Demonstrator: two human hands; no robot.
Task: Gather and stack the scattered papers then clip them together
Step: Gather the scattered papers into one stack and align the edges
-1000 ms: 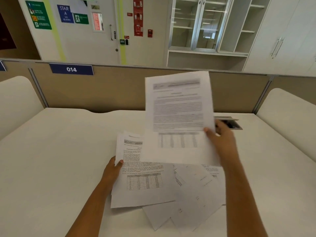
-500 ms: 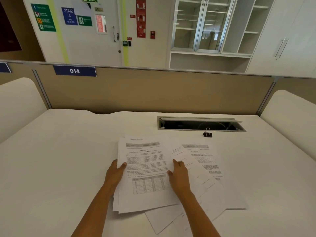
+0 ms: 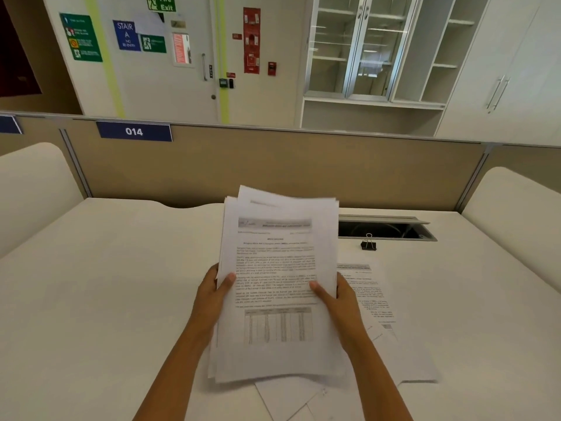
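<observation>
Two hands grasp the stack above the desk: left hand, right hand; gathering step; loose sheet remains; next: collect it, square edges, fetch binder clip.

The stack is blurred, print unreadable; it hides the fingers of left hand and right hand; sheets beneath run off the bottom edge.

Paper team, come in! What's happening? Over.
Left hand and right hand both grip the white printed paper stack. Loose white sheets lie on the white desk. Small black binder clip untouched, nothing blocking.
</observation>
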